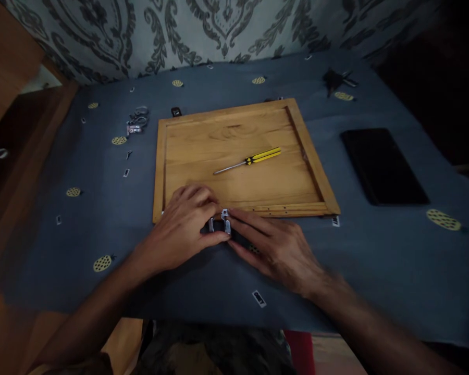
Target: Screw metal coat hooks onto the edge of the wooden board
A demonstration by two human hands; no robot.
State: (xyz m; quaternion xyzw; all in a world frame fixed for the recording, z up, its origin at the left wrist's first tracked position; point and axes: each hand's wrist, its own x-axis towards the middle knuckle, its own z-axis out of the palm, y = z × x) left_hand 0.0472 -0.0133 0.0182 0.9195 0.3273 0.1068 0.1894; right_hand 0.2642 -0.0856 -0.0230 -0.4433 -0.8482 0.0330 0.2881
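Observation:
At the near edge of a framed wooden panel (203, 151), both hands meet on a small black piece with shiny metal fittings (227, 226). It looks like a handle, though fingers cover much of it. My left hand (183, 224) grips its left side, thumb in front and fingers behind. From the right, my right hand (277, 245) pinches it, with fingers stretched along the panel's edge. A metal tab with a hole (224, 213) stands up between the fingertips. On the panel lies a screwdriver (263, 155) with a yellow and black handle, its shaft pointing left.
Loose metal hardware (137, 122) lies left of the panel, with a small screw-like piece (129, 154) nearer me. A black flat object (385, 166) rests to the right. A dark item (334, 80) sits at the far right. Blue pineapple-print cloth (82, 229) covers the surface.

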